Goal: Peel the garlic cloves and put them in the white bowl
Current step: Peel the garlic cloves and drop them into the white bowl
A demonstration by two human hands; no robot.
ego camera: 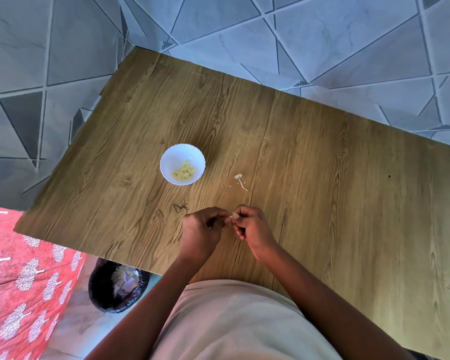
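A small white bowl (182, 154) with a scalloped rim stands on the wooden table (322, 178), left of centre. Several peeled yellowish garlic cloves (184, 171) lie in its bottom. Nearer to me, just above the table, my left hand (202, 228) and my right hand (251, 227) meet fingertip to fingertip. Between them they pinch a small pale garlic clove (233, 216), mostly hidden by the fingers. Both hands have curled fingers.
A scrap of garlic skin and stem (240, 180) lies on the table right of the bowl. Below the table's near left edge stands a black-lined bin (115, 289) holding peelings. Red patterned fabric (24, 276) fills the lower left. The floor is grey tile.
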